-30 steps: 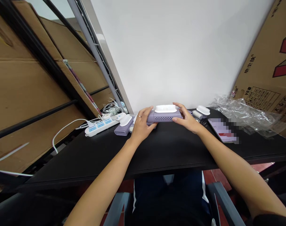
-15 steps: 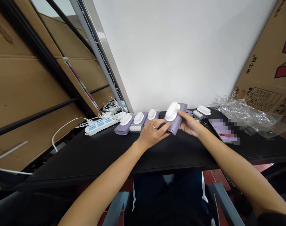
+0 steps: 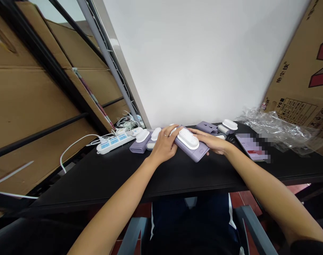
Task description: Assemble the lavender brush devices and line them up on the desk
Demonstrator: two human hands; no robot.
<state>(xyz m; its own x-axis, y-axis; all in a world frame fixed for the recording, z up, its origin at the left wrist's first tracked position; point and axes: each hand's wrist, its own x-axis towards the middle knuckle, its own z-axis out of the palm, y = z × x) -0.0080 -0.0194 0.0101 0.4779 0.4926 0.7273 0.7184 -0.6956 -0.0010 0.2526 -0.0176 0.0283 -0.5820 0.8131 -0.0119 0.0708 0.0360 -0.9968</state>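
A purple device [image 3: 194, 153] with a white oval brush-like piece [image 3: 188, 138] on its top is held tilted above the black table. My left hand [image 3: 163, 144] grips its left end, fingers bent over the top. From the right, my right hand [image 3: 212, 141] holds its far side, partly hidden by the device. Left of my hands stands a similar purple device with a white oval top [image 3: 140, 141]; another white oval top [image 3: 156, 134] shows beside it, partly behind my left hand. Beyond my right hand lies a purple block with slots [image 3: 206, 127].
A white power strip [image 3: 115, 141] with tangled cables is at the left. To the right are a white oval piece [image 3: 229, 124], a phone [image 3: 250, 147] and crumpled clear plastic [image 3: 280, 129]. The black table's [image 3: 102, 180] front edge runs near my lap.
The held device has turned, its near end now pointing right and toward me. Both hands have shifted around it, and the purple slotted block behind has come into fuller view.
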